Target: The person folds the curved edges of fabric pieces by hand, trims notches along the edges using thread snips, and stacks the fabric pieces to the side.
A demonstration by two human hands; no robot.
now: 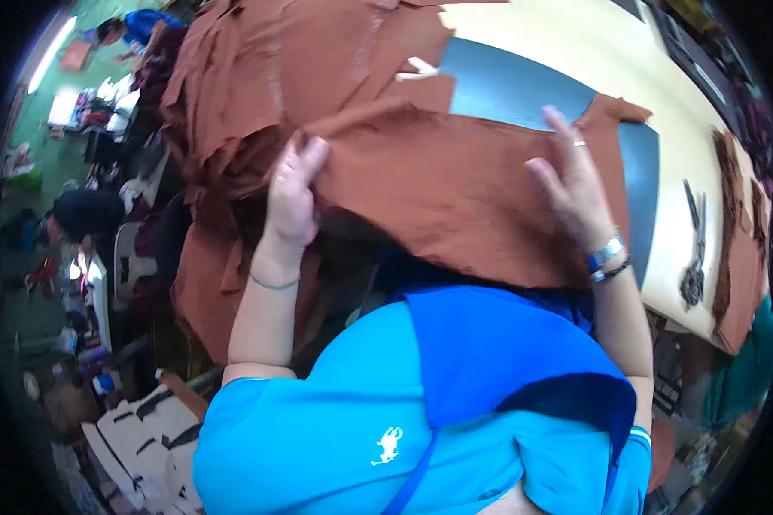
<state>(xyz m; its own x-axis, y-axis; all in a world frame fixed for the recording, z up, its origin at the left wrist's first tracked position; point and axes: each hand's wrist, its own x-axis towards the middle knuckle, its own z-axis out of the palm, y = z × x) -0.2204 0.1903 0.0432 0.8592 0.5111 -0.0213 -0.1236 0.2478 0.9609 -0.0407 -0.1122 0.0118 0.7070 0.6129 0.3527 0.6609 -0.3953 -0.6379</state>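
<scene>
A brown fabric panel is pinched by the left hand and extended beneath the unclenched right hand, not yet flattened. Beyond the left hand, stacked fabric pieces are left.

Left forearm and right forearm of the person, extended forward, well apart and leaning slightly inward. Left hand: thumb and fingers directed away from the body, tips near one another. Right hand: thumb and fingers parted, tips angled toward the person's left.
</scene>
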